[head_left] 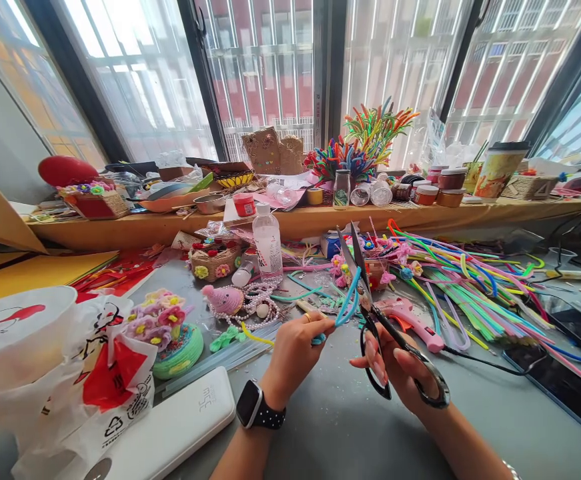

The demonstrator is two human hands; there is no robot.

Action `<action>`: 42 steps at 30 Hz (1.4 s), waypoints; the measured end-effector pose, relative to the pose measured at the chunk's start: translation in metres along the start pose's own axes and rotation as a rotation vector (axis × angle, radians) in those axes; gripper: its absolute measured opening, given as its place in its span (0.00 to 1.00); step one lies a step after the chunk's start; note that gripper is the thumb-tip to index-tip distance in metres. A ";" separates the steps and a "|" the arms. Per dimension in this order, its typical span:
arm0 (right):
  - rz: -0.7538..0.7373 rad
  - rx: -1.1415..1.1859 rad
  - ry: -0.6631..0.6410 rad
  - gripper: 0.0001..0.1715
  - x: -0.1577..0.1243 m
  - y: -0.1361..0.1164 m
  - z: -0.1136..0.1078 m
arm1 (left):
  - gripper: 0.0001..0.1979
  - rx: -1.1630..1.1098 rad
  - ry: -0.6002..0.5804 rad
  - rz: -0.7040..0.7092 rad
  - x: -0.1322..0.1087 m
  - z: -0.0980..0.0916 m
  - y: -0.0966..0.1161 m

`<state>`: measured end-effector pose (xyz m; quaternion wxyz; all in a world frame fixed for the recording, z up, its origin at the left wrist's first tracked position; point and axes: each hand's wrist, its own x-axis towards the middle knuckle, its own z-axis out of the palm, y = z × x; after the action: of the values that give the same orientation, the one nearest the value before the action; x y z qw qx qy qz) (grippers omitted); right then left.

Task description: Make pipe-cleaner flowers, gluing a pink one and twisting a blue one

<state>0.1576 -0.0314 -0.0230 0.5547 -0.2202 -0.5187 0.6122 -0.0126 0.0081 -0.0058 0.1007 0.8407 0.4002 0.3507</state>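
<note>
Pinched in my left hand (297, 350) is a bent blue pipe cleaner (349, 305), its loops rising from the fingertips. My right hand (395, 363) has its fingers through the handles of a pair of black-handled scissors (363, 273). The scissor blades point up and stand slightly apart, beside the blue loops; whether they touch the pipe cleaner I cannot tell. Just behind the scissors lies a pink glue gun (410, 321). Left of my left hand are a pink crocheted piece (223, 300) with bead strings and a green pipe-cleaner shape (227, 338).
A clear bottle (267, 243) stands mid-table. On the left are a white power bank (170, 427), a plastic bag (105, 373) and a flower pot ornament (177, 350). Pipe cleaners (480, 307) and a phone (565, 387) lie right. A cluttered ledge (170, 230) runs behind.
</note>
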 end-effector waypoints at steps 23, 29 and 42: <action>0.038 0.117 -0.216 0.38 0.000 -0.001 -0.003 | 0.13 0.081 0.305 -0.059 -0.002 0.001 -0.010; 0.063 0.147 -0.294 0.39 0.000 0.005 -0.010 | 0.13 0.071 0.318 -0.044 -0.003 0.001 -0.010; 0.019 0.063 -0.401 0.39 0.004 0.016 -0.022 | 0.17 0.064 0.279 -0.030 -0.002 0.002 -0.009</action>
<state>0.1675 -0.0167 -0.0433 0.4410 -0.0811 -0.5972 0.6651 -0.0173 0.0124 -0.0125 0.0222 0.7804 0.4340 0.4497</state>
